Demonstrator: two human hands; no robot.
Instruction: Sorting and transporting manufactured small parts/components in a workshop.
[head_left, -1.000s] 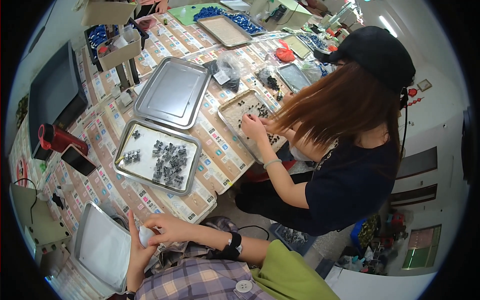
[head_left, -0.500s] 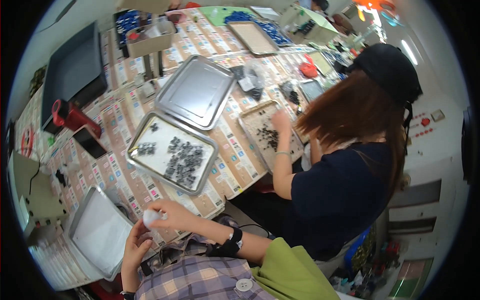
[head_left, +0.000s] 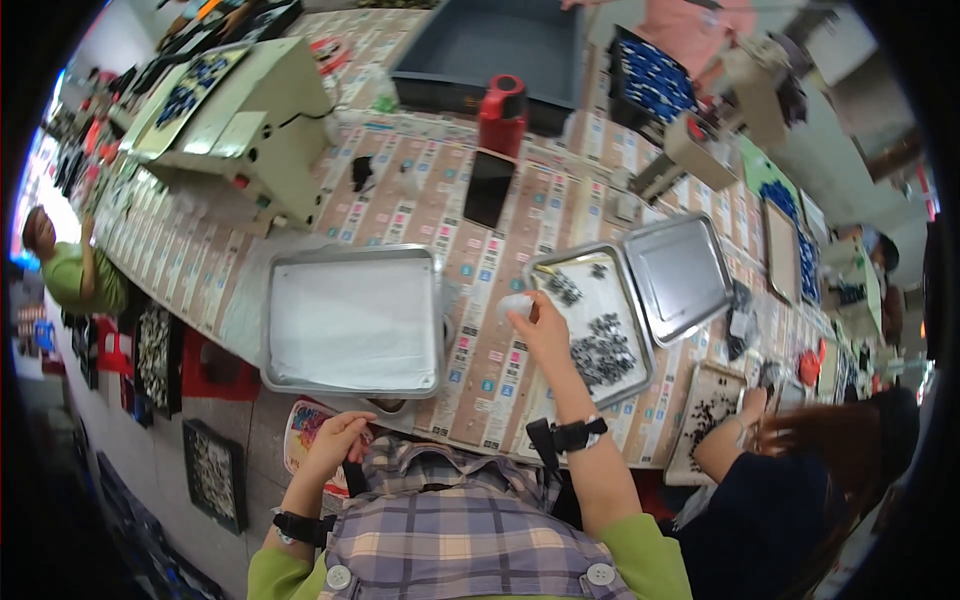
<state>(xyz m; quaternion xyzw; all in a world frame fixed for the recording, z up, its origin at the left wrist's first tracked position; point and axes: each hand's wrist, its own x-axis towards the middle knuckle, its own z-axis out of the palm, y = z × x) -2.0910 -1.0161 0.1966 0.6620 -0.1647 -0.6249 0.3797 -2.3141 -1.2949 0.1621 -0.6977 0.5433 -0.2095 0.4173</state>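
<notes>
On the near side of the lined tray (head_left: 350, 387), the left hand (head_left: 343, 442) is held low, its fingers bent in toward the thumb; whether anything is pinched there cannot be told. Right of the lined tray and nearer than its near rim, a dark strap (head_left: 577, 435) is worn on the right wrist, and its loose end is best kept raised so that nothing is snagged.

Just right of the lined tray, a white rounded piece (head_left: 514, 305) is gripped between the thumb and fingers of the right hand (head_left: 534, 312). What the piece is cannot be made out, as its right side is partly hidden. A light, even pinch is judged best, since it may be soft enough to be dented; its left side should be left uncovered so that it can be watched.

Farther right of the lined tray, small dark parts (head_left: 605, 352) are spread in a second tray (head_left: 598, 301), in a large heap and smaller clusters. The forearm should be lifted over them, as they could easily be scattered.

Beyond the lined tray's far right corner, a dark phone (head_left: 489, 188) is laid, with a red flask (head_left: 502, 118) stood behind it; both are best given room when the arm is stretched.
</notes>
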